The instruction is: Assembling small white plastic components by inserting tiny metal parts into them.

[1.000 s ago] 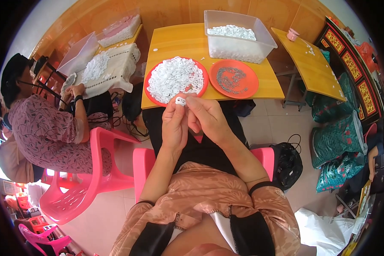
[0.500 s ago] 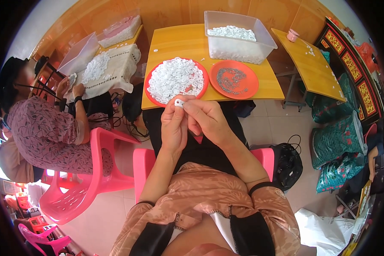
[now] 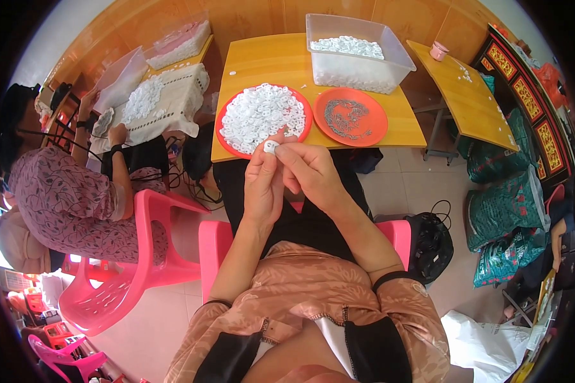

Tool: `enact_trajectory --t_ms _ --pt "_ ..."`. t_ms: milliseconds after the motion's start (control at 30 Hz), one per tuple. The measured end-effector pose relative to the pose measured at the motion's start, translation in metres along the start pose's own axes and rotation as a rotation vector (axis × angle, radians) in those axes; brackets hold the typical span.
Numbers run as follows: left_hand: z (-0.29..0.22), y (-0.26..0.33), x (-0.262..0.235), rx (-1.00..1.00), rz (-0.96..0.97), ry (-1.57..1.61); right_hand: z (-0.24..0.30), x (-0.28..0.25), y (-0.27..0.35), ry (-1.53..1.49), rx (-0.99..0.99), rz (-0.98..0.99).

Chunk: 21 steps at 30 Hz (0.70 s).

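Between my fingertips is a small white plastic piece (image 3: 270,147) with a hole in it. My left hand (image 3: 262,182) pinches it from the left, thumb on top. My right hand (image 3: 310,173) is closed at its right side, thumb and forefinger against it; whether a tiny metal part is also in those fingers is hidden. Just beyond my hands stands a red round tray (image 3: 220,133) heaped with white plastic pieces (image 3: 262,115). To its right, an orange-red plate (image 3: 377,121) carries many small grey metal parts (image 3: 345,120).
A clear plastic bin (image 3: 396,67) of white pieces stands at the back of the yellow table (image 3: 262,54). On the left a person (image 3: 76,198) sits at a cloth-covered table (image 3: 179,96), beside a pink chair (image 3: 140,255). Green sacks (image 3: 501,214) lie at right.
My hands have shifted very slightly upward, and the white piece between my fingers has turned a little. The person on the left has reached one hand farther out toward a clear bin.
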State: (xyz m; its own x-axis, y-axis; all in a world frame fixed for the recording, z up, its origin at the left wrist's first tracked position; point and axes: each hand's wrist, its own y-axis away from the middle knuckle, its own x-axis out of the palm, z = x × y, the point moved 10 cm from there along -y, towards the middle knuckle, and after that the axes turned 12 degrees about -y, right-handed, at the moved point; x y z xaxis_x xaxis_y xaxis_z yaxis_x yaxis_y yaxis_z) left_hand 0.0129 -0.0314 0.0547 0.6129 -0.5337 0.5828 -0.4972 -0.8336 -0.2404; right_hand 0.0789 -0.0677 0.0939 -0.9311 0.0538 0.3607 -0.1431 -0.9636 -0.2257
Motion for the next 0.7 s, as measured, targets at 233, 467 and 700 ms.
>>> enact_trajectory --t_ms 233,467,700 --pt "-0.0055 0.0035 0.0051 0.016 0.029 -0.03 0.0039 0.0029 0.0046 -0.014 0.005 0.005" --pt "-0.0091 0.0078 0.0107 0.027 0.053 -0.039 0.0025 0.0014 0.0085 -0.068 0.015 -0.011" --pt "-0.0059 0.0095 0.0069 0.019 0.029 -0.055 0.0007 -0.0001 0.0097 -0.022 -0.024 0.034"
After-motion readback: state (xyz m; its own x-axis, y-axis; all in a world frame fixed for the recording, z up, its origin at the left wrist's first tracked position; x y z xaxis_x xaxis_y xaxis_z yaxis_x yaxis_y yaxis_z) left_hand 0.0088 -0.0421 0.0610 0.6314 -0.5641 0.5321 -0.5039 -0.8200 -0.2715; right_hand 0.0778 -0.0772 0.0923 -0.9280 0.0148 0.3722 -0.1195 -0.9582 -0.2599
